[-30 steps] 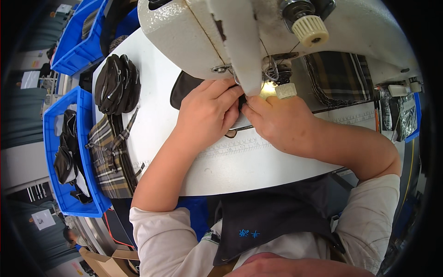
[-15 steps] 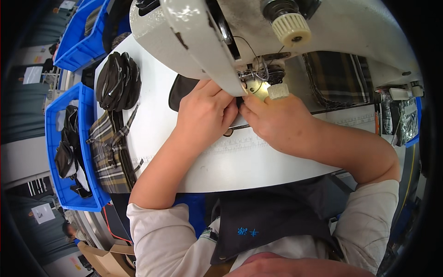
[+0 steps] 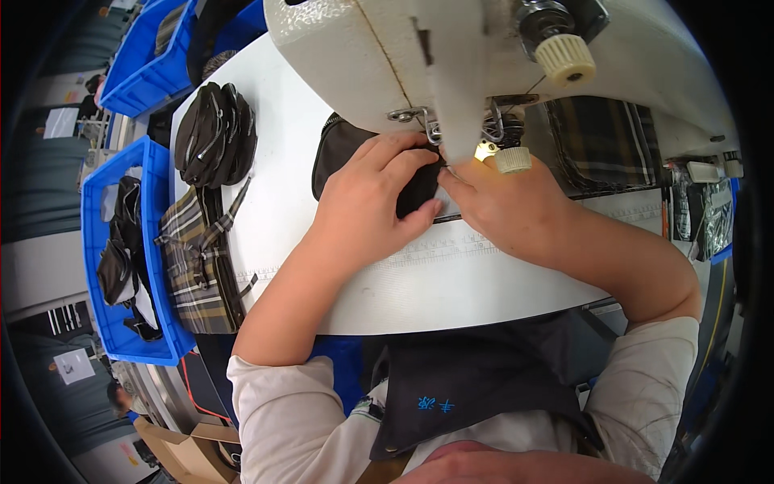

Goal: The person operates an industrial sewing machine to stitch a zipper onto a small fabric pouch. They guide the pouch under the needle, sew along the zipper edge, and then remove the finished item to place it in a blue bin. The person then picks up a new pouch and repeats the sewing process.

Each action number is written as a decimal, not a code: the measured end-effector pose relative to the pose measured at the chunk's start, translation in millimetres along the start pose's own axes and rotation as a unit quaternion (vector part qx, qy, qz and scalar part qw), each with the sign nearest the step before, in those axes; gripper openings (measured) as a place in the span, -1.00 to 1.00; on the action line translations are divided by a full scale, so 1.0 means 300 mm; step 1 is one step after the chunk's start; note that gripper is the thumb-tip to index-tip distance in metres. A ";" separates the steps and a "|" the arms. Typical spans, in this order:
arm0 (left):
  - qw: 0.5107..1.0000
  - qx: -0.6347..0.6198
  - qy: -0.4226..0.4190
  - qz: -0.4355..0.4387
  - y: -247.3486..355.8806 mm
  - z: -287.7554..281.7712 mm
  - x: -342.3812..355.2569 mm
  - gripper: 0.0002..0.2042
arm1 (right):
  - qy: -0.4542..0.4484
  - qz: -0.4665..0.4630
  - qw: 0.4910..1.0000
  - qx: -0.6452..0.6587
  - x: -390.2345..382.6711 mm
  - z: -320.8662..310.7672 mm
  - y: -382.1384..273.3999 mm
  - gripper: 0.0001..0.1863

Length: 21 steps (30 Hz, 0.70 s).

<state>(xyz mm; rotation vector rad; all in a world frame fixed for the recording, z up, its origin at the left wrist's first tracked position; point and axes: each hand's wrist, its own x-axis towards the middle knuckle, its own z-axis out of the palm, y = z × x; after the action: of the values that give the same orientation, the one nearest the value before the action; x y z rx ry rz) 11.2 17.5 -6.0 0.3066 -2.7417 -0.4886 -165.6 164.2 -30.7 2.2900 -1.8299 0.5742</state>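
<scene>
A dark brown fabric piece (image 3: 343, 153) with a curved, zip-like edge lies on the white table under a sewing machine (image 3: 347, 56). My left hand (image 3: 363, 198) rests on this piece, its fingers laid over the cloth and the thumb held apart. Beside the presser foot area, my right hand (image 3: 516, 210) has its fingers together at the fabric's right edge, pinching it. The needle is hidden behind a pale, blurred part of the machine head. A small lamp (image 3: 486, 151) lights the spot by my right fingertips.
Dark zipped pieces (image 3: 214, 133) are stacked at the table's left, above plaid fabric pieces (image 3: 197, 262). A blue bin (image 3: 149, 339) holding dark pieces stands beyond the left edge. More plaid fabric (image 3: 605, 141) lies under the machine arm. A printed ruler (image 3: 427, 252) crosses the table.
My left hand has gone from bunched fingers to a spread hold with the thumb out, and more of the dark piece shows. The machine appears farther right as the view shifts.
</scene>
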 end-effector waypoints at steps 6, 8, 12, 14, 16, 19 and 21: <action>0.997 -0.027 -0.071 0.001 -0.009 -0.033 -0.015 -0.39 | -0.016 -0.011 0.999 0.030 -0.006 0.008 0.001 -0.67; 0.996 -0.043 -0.076 -0.001 -0.013 -0.042 -0.024 -0.35 | -0.041 -0.004 0.999 0.030 -0.003 -0.013 -0.024 -0.66; 0.995 -0.043 -0.091 -0.006 -0.015 -0.026 -0.025 -0.31 | -0.026 -0.025 0.998 0.043 -0.009 -0.006 -0.014 -0.66; 0.996 -0.031 -0.086 -0.014 0.011 -0.024 -0.026 -0.31 | -0.029 -0.029 0.998 0.048 -0.013 -0.008 -0.010 -0.67; 0.997 -0.019 -0.068 -0.010 0.029 -0.019 -0.029 -0.32 | -0.067 -0.025 0.997 0.029 -0.014 -0.026 -0.014 -0.69; 0.990 0.093 -0.078 0.065 0.033 -0.037 -0.009 -0.34 | -0.088 -0.033 0.995 0.009 -0.014 -0.038 -0.020 -0.69; 0.989 0.111 -0.076 0.053 0.029 -0.034 -0.010 -0.35 | -0.093 -0.038 0.995 0.004 -0.015 -0.041 -0.021 -0.67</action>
<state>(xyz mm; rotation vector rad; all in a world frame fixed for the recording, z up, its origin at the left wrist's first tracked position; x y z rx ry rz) 16.2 23.2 5.3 0.1814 -2.9478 -0.1849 -162.8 174.0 -20.4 2.4809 -1.8095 0.3689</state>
